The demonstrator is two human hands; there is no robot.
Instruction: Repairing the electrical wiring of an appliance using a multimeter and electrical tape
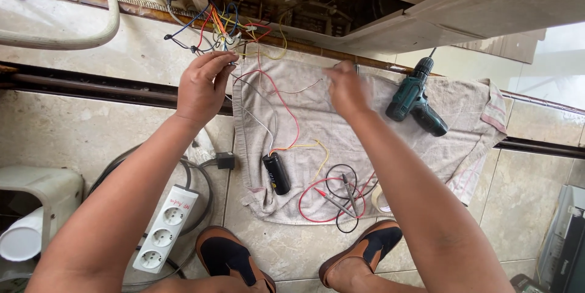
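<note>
Taking the towel [390, 116] spread on the floor as the landmark, a white power strip [166, 229] lies well off its left edge, on the tiles beside a dark cable. Just past the towel's upper left corner the left hand [204, 86] is raised, its fingers pinched shut on a thin wire [268, 89] that runs down across the cloth. Above that corner a bundle of coloured wires [222, 28] hangs out of the opened unit. On the towel's lower left part lies a black capacitor [276, 173], with red, yellow and white leads running up from it. Over the towel's upper middle the right hand [346, 89] is blurred; its grip looks closed, but I cannot tell what it holds. Red and black test probes [338, 198] coil at the towel's lower edge. A green cordless drill [415, 99] rests on the towel's right half.
</note>
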